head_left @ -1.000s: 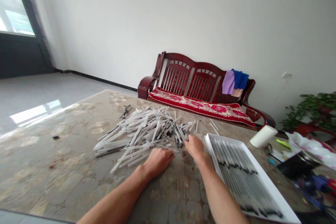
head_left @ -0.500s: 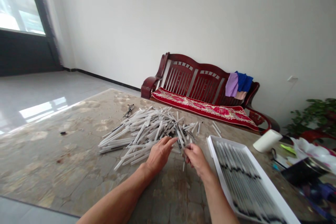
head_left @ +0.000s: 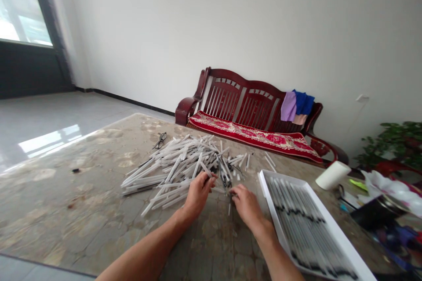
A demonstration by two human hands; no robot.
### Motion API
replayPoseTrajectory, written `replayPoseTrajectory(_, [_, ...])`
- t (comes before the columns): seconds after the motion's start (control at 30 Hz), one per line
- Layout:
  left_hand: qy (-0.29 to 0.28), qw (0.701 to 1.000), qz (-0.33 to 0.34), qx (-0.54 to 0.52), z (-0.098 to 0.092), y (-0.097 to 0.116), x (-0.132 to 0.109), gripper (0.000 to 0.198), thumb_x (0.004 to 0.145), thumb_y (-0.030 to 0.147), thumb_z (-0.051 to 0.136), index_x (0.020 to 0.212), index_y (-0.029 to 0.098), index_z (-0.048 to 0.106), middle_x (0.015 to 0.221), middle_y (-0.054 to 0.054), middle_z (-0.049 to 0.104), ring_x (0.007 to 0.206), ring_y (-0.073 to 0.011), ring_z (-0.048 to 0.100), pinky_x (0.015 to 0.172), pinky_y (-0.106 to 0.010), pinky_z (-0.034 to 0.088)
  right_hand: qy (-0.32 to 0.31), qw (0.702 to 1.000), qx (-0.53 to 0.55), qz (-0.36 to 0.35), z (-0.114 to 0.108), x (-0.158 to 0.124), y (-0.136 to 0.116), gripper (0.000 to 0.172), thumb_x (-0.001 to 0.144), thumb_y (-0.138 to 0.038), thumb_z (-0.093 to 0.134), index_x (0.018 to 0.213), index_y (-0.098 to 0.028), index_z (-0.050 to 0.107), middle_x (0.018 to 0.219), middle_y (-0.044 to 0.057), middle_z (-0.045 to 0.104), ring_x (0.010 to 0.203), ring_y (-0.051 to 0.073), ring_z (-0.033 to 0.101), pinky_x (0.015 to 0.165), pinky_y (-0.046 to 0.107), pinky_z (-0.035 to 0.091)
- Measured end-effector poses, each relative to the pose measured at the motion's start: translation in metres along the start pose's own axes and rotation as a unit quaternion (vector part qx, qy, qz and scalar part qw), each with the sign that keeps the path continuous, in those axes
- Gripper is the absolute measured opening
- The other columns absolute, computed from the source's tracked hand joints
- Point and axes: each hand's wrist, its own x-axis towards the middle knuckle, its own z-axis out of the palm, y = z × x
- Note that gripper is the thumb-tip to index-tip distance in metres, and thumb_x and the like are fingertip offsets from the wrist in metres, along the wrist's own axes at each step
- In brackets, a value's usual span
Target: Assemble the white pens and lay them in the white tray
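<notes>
A slim white tube (head_left: 206,168), like a pen barrel, is pinched in my left hand (head_left: 197,195), tilted up from thumb and fingers. Behind that hand spreads a large heap of similar white tubes (head_left: 178,162), with some dark pieces among them. My right hand (head_left: 246,202) is low over the table with its fingertips closed together; what they hold, if anything, I cannot make out. A thin pale stick (head_left: 229,209) shows just below those fingertips. Several dark and clear slim pieces (head_left: 225,174) lie between and beyond my hands.
A white tray (head_left: 263,183) right of my right hand holds rows of clear, black-ended sticks. Beyond it are a white roll (head_left: 332,175) and a black cylinder (head_left: 379,213). Eyeglasses (head_left: 160,140) lie behind the heap on the patterned table (head_left: 99,193). A wooden bench (head_left: 231,92) stands behind.
My left hand has closed its fingers on a white tube, which now sticks up from them. The right hand has turned more palm-down, staying near the same spot. The view has shifted slightly.
</notes>
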Motion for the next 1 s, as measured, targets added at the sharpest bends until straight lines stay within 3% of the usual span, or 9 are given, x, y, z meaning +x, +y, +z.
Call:
replayPoseTrajectory(0.2, [0.02,0.973,-0.124,-0.193,-0.001,0.001,0.01,0.039,0.069,0.052,0.069,0.086,0.018,0.062,0.061,0.004,0.06,0.053,-0.0135,0.059,0.049,-0.022,0.045,-0.086,0.952,-0.252,-0.153,-0.011,0.002,-0.014,0.026,0.089,-0.003,0.048,0.092,-0.017,0.07,0.097,0.01,0.07,0.091,0.02,0.067,0.07,0.025,0.05])
replayPoseTrajectory(0.43, [0.045,0.925,-0.218,-0.309,-0.002,0.001,0.012,0.041,0.058,0.045,0.085,0.079,0.016,0.065,0.064,0.003,0.065,0.058,-0.0117,0.065,0.048,-0.018,0.048,-0.155,0.885,-0.331,-0.288,-0.015,0.009,-0.02,0.027,0.082,0.001,0.052,0.101,-0.013,0.066,0.094,0.013,0.07,0.083,0.023,0.067,0.065,0.03,0.05])
replayPoseTrajectory(0.53, [0.054,0.903,-0.245,-0.348,-0.003,0.001,0.014,0.029,0.065,0.032,0.085,0.075,0.015,0.064,0.063,0.001,0.067,0.056,-0.011,0.067,0.048,-0.016,0.05,-0.18,0.895,-0.305,-0.27,-0.021,0.006,-0.022,0.036,0.073,0.001,0.057,0.107,-0.011,0.063,0.101,0.014,0.069,0.089,0.025,0.067,0.07,0.031,0.05])
replayPoseTrajectory(0.63, [0.076,0.887,-0.27,-0.366,-0.003,0.003,0.015,0.018,0.077,0.018,0.077,0.07,0.014,0.061,0.061,0.0,0.068,0.057,-0.0106,0.069,0.049,-0.015,0.053,-0.119,0.956,-0.189,-0.191,-0.026,0.005,-0.017,0.031,0.072,-0.001,0.055,0.097,-0.015,0.065,0.099,0.012,0.069,0.088,0.023,0.066,0.073,0.029,0.049])
replayPoseTrajectory(0.73, [0.088,0.88,-0.287,-0.369,-0.003,0.005,0.016,0.016,0.084,0.01,0.069,0.07,0.012,0.061,0.06,-0.002,0.068,0.056,-0.0106,0.069,0.049,-0.015,0.054,0.029,0.994,0.083,-0.059,-0.024,0.007,-0.011,0.015,0.084,-0.017,0.05,0.084,-0.02,0.066,0.085,0.006,0.07,0.078,0.019,0.066,0.066,0.027,0.05])
replayPoseTrajectory(0.77, [0.089,0.879,-0.288,-0.368,-0.004,0.006,0.016,0.015,0.084,0.008,0.068,0.071,0.012,0.062,0.061,-0.002,0.069,0.056,-0.0108,0.07,0.049,-0.015,0.054,0.079,0.978,0.195,-0.01,-0.02,0.008,-0.01,0.018,0.087,-0.027,0.049,0.084,-0.02,0.065,0.078,0.005,0.069,0.073,0.019,0.066,0.061,0.026,0.051])
replayPoseTrajectory(0.87, [0.092,0.878,-0.291,-0.369,-0.004,0.007,0.015,0.011,0.084,0.005,0.067,0.075,0.011,0.064,0.063,-0.002,0.07,0.056,-0.0109,0.07,0.047,-0.015,0.055,0.192,0.87,0.444,0.096,-0.006,0.01,-0.014,0.036,0.085,-0.053,0.053,0.089,-0.019,0.065,0.068,0.003,0.068,0.062,0.02,0.066,0.049,0.027,0.052])
replayPoseTrajectory(0.93, [0.094,0.876,-0.294,-0.37,-0.004,0.007,0.014,0.011,0.083,0.005,0.069,0.076,0.011,0.064,0.063,-0.002,0.07,0.056,-0.0107,0.07,0.047,-0.014,0.054,0.241,0.818,0.509,0.116,0.002,0.01,-0.019,0.043,0.079,-0.058,0.061,0.091,-0.017,0.065,0.071,0.003,0.07,0.063,0.02,0.067,0.05,0.028,0.054])
replayPoseTrajectory(1.0, [0.096,0.875,-0.295,-0.372,-0.004,0.008,0.014,0.01,0.081,0.005,0.071,0.076,0.011,0.065,0.063,-0.001,0.07,0.056,-0.0103,0.07,0.047,-0.013,0.054,0.267,0.796,0.531,0.117,0.007,0.009,-0.026,0.044,0.076,-0.058,0.066,0.091,-0.017,0.066,0.073,0.004,0.072,0.065,0.02,0.068,0.052,0.028,0.055])
